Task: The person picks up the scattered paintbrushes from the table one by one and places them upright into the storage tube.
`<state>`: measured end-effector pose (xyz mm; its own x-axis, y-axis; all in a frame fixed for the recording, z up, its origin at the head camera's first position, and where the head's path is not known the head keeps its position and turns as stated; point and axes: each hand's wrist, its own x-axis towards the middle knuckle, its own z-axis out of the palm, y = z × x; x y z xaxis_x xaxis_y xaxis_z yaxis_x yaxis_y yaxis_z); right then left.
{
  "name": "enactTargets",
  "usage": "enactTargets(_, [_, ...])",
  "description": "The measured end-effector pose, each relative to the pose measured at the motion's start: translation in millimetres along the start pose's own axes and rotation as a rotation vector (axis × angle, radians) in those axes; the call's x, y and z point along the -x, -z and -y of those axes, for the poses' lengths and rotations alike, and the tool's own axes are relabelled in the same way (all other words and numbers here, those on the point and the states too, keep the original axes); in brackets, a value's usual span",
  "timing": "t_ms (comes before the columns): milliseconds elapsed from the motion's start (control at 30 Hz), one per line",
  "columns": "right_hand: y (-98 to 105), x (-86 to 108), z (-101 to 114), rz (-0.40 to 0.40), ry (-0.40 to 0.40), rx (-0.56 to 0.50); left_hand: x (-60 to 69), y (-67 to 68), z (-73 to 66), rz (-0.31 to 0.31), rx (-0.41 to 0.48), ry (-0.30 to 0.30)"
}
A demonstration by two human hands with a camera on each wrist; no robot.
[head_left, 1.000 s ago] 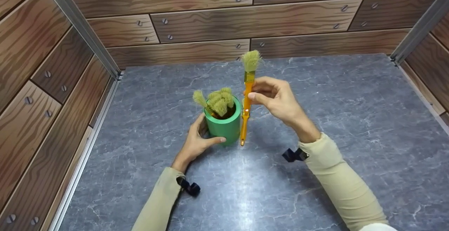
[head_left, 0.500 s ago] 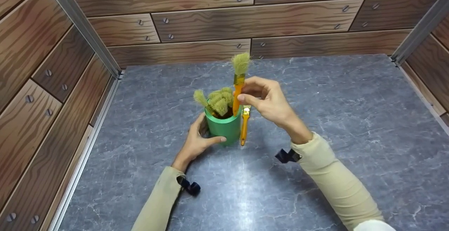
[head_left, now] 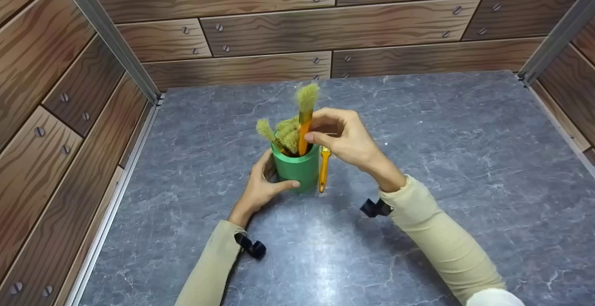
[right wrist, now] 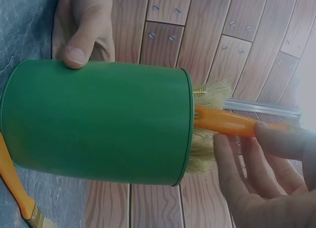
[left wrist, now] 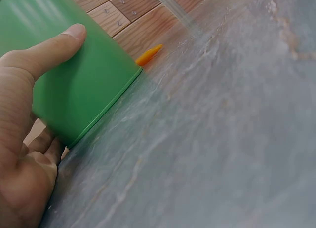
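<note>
A green cylindrical cup (head_left: 297, 172) stands upright on the tabletop with several bristle brushes (head_left: 287, 131) in it, bristles up. Around the cup's left side curls my left hand (head_left: 260, 185), its thumb across the front, as the left wrist view also shows. My right hand (head_left: 341, 137) pinches the orange handle of a paintbrush (head_left: 307, 99) between thumb and fingers. That paintbrush is upright, its handle's lower end inside the cup's mouth and hidden there. Beside the cup, on its right, another orange-handled paintbrush (head_left: 324, 171) lies on the table, partly behind my right hand.
The grey marbled tabletop (head_left: 446, 157) is bounded by a wood-patterned back wall (head_left: 279, 31) and side walls, with metal posts (head_left: 107, 36) in the corners. A dark wrist camera sits on each sleeve.
My right hand has moved left and down with the paintbrush, from beside the cup to over it, and the handle has gone into the mouth. My left hand stays on the cup.
</note>
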<state>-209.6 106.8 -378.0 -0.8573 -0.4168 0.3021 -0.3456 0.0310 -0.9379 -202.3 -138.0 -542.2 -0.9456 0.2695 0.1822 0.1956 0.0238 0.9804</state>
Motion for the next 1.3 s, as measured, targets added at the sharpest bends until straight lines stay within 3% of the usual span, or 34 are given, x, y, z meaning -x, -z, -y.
enactTargets(567, [10, 4.6, -5, -0.001, -0.016, 0.045, 0.5, -3.0, -0.7, -0.015, -0.003, 0.012])
enactTargets(1033, [24, 8.6, -23, -0.091, -0.057, 0.085, -0.2, -0.7, -1.2, -0.004, 0.009, -0.022])
enactTargets(1300, [27, 7.8, -41, -0.142, -0.136, 0.140, 0.5, -2.0, -1.4, -0.016, 0.004, -0.010])
